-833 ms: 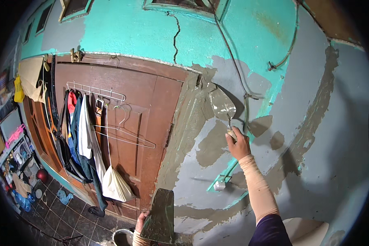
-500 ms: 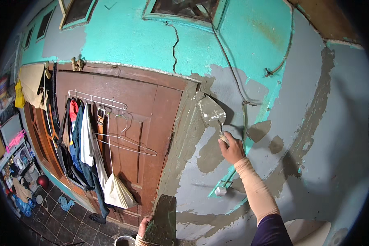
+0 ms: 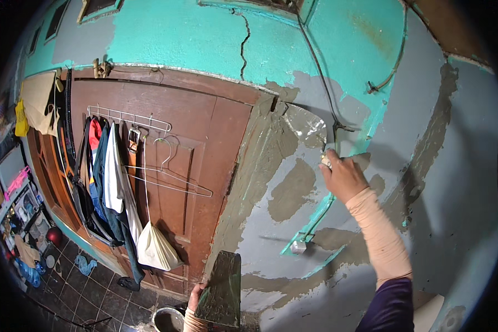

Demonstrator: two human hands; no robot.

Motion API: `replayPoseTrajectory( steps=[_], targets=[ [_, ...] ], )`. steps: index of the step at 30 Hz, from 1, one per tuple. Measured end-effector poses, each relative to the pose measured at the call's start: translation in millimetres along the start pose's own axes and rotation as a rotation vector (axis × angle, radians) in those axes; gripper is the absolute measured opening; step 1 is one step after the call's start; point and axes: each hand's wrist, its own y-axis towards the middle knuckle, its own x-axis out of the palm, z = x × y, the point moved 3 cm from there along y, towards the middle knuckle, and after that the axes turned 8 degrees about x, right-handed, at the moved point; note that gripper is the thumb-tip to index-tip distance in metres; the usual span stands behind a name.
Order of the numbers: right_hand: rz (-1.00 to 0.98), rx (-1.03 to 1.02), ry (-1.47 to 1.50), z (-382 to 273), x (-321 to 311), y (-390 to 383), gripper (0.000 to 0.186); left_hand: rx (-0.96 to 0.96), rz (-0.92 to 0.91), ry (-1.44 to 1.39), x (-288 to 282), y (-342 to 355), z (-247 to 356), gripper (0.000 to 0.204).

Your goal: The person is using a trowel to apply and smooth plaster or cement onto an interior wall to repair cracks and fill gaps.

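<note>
My right hand (image 3: 346, 178) is closed around the handle of a trowel (image 3: 306, 125). The trowel's broad metal blade, smeared with grey mortar, lies against the wall just right of the door frame's upper corner. Wet-looking mortar (image 3: 271, 138) covers the strip of wall beside the frame. Low in the middle, my left hand (image 3: 195, 297) grips a dark flat board (image 3: 221, 288) held up in front of the wall; the board hides some of its fingers. Both forearms wear light sleeves.
A brown door (image 3: 171, 105) with clothes (image 3: 113, 171) and a wire hanger (image 3: 171, 174) stands left. A bucket (image 3: 169, 320) sits below on the dark tiled floor (image 3: 108, 304). A cable (image 3: 318, 61) runs down the cracked turquoise wall, above a small pale fitting (image 3: 298, 247).
My right hand and the trowel have moved right, away from the door frame's corner. The board stays low in my left hand, and the view has shifted slightly.
</note>
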Motion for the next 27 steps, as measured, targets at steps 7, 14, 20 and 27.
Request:
replayPoseTrajectory(
  steps=[7, 14, 20, 27],
  targets=[
    [-0.067, -0.138, -0.275, 0.3, -63.6, 17.6, 0.031, 0.004, 0.007, -0.001, -6.6, 9.5, 1.1, 0.025],
    [0.031, -0.077, -0.054, 45.6, -24.7, -32.1, 0.037, -0.133, -0.027, -0.039, -10.2, 26.9, -7.3, 0.029],
    [0.099, -0.044, 0.370, 56.8, 81.7, -95.5, 0.041, -0.167, -0.054, 0.055, 2.6, 25.2, -8.1, 0.031],
    [0.067, -0.179, 0.281, 53.9, 116.9, -22.5, 0.038, 0.034, -0.075, 0.056, -2.6, 9.7, -3.9, 0.020]
  ],
)
